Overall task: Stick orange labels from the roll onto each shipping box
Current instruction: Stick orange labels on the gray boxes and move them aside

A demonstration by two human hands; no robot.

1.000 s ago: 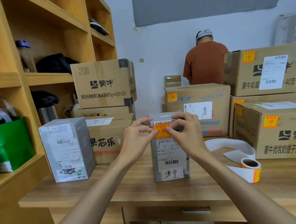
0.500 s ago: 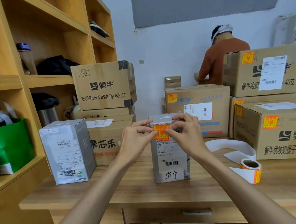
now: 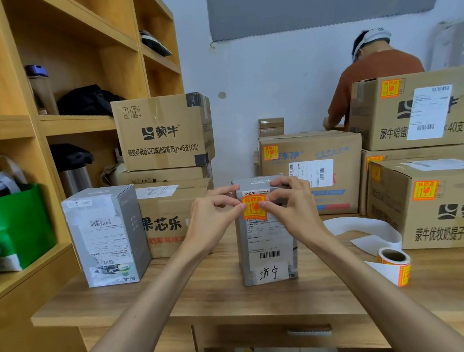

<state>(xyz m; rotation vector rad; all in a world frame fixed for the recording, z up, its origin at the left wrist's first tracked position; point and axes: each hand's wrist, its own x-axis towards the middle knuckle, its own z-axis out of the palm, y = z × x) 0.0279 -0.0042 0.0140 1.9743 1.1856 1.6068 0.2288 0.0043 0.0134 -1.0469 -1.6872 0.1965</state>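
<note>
**A:** What do the 2 hands do?

**B:** The left hand and the right hand meet at the upper front of a tall grey box, which stands upright in the middle of the worktop. Each hand pinches 1 side edge of the orange label at the box face, fingers curled over the box top.

**A:** And the roll?

**B:** The label roll stands on the worktop to the right, well apart from the box. Its white backing strip trails behind it. A second grey box stands at the left.
</note>
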